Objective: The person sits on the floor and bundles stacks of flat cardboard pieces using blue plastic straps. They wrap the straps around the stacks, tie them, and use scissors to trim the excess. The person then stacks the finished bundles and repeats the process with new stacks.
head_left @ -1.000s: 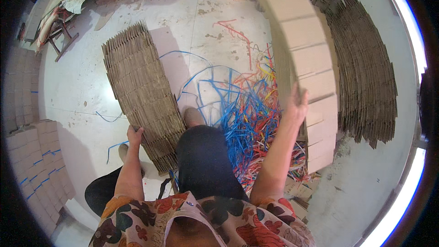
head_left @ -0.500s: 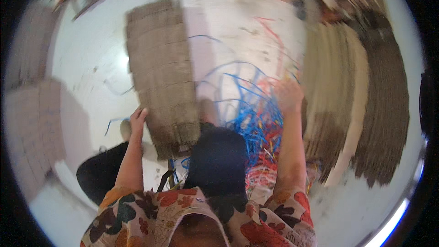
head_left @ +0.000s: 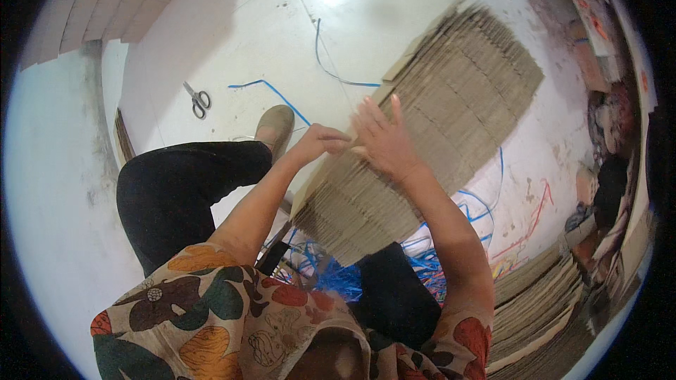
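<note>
A long stack of brown cardboard pieces (head_left: 465, 91) lies slantwise before me, its near end by my knee. At its left long edge, my left hand (head_left: 322, 142) has its fingers bent and pressed together; what they hold, if anything, is hidden. My right hand (head_left: 386, 139) is open at that same edge, fingers spread and slightly blurred, partly over the cardboard. One blue strap (head_left: 271, 91) runs over the floor up to my left hand. Another blue strap (head_left: 325, 63) curves on the floor to the stack's left edge.
Scissors with dark handles (head_left: 198, 100) lie on the floor near my left shoe (head_left: 276, 129). Tangled blue straps (head_left: 338, 278) lie around my right knee. Another cardboard stack (head_left: 535, 309) is at lower right, and strapped bundles (head_left: 116, 3) stand at upper left. Piled items line the right side.
My view has turned left. The stack now slants to the upper right. My right hand has come from the strap tangle to the stack's left edge, beside my left hand.
</note>
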The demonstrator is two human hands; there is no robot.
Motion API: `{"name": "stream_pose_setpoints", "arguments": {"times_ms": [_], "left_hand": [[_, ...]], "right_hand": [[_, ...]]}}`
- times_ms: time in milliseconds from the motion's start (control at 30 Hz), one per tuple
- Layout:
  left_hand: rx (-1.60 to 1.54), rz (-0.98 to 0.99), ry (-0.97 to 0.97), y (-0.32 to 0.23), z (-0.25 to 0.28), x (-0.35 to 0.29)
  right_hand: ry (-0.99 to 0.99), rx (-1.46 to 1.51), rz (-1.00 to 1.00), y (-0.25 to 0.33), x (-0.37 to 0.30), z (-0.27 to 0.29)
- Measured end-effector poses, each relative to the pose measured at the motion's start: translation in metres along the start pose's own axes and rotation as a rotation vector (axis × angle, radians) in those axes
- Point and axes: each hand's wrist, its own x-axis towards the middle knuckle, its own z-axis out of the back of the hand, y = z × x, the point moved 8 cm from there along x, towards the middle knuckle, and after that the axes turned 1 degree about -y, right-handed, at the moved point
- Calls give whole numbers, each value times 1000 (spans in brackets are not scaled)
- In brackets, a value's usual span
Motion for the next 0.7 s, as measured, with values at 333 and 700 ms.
{"name": "stream_pose_setpoints", "arguments": {"times_ms": [333, 700], "left_hand": [[406, 16, -1102, 15, 119, 100], [-432, -34, -654, -22, 111, 184]], "right_hand": [[23, 134, 21, -13, 13, -48], [81, 163, 57, -20, 16, -50]]}}
